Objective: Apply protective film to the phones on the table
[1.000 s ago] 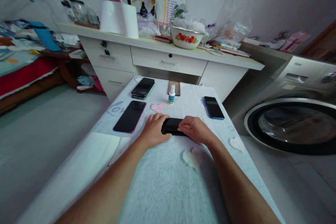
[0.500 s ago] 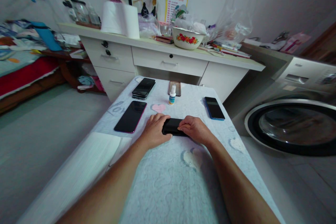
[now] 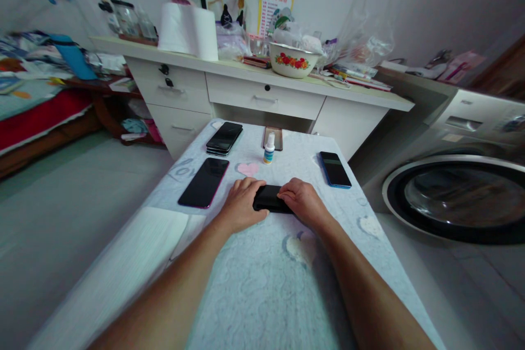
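Note:
A black phone lies crosswise on the cloth-covered table in front of me. My left hand grips its left end, thumb along the near edge and fingers at the far edge. My right hand is closed, its bunched fingertips pressed on the phone's upper face toward the right end. Whatever those fingertips hold, if anything, is hidden. Beyond the phone stands a small white spray bottle with a blue and yellow label. Left of my left hand lies a larger phone with a pink edge.
Several stacked phones lie at the table's far left, and a blue-edged phone at the right. Behind the bottle is a brownish phone case. A white desk borders the far end; a washing machine stands right.
My right hand has shifted slightly on the phone's face, its fingers and wrist turning a little. My left hand and the phone stay in place.

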Motion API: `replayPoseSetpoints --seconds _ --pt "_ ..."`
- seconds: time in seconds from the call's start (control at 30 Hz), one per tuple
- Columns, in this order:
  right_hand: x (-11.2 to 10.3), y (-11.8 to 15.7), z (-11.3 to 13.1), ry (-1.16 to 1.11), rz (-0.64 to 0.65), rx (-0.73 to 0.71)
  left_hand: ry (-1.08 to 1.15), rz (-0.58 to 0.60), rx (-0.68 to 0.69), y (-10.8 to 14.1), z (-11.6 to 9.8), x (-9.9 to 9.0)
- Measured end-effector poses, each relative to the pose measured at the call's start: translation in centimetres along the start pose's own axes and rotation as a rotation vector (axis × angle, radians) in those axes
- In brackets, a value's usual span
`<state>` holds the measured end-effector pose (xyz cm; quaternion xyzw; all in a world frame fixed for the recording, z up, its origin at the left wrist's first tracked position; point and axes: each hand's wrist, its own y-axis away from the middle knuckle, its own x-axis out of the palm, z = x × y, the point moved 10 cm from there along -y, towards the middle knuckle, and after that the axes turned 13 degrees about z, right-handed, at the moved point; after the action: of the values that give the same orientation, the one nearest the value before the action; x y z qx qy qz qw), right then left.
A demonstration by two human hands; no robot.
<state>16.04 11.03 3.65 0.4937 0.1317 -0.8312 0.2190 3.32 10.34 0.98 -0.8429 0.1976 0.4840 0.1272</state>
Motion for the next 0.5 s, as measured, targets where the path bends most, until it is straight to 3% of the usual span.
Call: replayPoseSetpoints --seconds 0.5 --pt "-0.70 -0.01 -1.00 0.057 -0.058 0.106 -0.021 0.001 0.002 0.02 -0.13 -0.02"
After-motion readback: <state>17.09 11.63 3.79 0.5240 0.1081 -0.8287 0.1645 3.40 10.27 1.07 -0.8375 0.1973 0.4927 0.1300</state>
